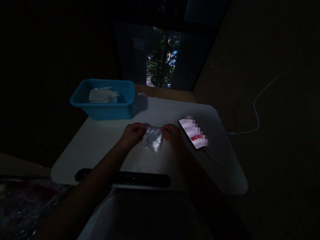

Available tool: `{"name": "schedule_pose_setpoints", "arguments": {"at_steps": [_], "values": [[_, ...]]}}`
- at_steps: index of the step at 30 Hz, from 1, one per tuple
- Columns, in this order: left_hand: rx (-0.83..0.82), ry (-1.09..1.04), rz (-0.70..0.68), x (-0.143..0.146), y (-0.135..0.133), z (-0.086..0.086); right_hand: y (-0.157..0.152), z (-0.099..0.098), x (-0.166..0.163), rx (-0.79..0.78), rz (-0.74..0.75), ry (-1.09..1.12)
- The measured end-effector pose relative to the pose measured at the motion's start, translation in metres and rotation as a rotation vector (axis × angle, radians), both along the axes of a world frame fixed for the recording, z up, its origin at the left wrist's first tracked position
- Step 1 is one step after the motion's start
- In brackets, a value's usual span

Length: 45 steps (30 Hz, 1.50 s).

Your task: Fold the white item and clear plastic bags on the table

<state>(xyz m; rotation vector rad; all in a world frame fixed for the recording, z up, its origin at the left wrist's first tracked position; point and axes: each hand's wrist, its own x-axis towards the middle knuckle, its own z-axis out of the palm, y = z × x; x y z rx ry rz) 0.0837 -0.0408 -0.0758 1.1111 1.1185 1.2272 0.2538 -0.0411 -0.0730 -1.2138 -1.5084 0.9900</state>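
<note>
Your left hand (133, 132) and right hand (172, 134) pinch opposite edges of the small clear plastic bag (153, 139) above the bench (106, 145), mid-handling; next likely needs steady, even grip.

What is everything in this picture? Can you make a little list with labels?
place: dim room, small white table
left hand: grips the left edge of a small clear plastic bag
right hand: grips the bag's right edge
bag: crinkled, held between both hands just above the table; contents cannot be told
blue tub: back left of table, pale packets inside
phone: screen lit, right of the hands
cable: white, along the right wall
</note>
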Motion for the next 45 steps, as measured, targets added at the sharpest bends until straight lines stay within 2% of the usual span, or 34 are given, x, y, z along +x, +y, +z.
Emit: {"name": "schedule_pose_setpoints", "arguments": {"at_steps": [7,16,23,34,45], "values": [[0.017,-0.011,-0.009,-0.001,0.003,-0.0044,0.001,-0.001,0.0003,0.023,0.005,-0.004],[0.026,0.033,0.039,0.0029,-0.0025,0.0041,-0.0015,0.0013,0.0,0.046,-0.006,-0.021],[0.03,0.01,0.048,0.0014,0.0018,-0.0024,0.0009,-0.0017,0.0,0.052,-0.01,-0.021],[0.013,0.043,0.037,0.0013,-0.0025,0.0031,0.0014,-0.0028,0.0014,0.006,-0.004,0.013],[0.01,-0.033,0.044,-0.0007,0.0022,-0.004,-0.0003,-0.0008,-0.0003,0.034,0.014,-0.031]]}}
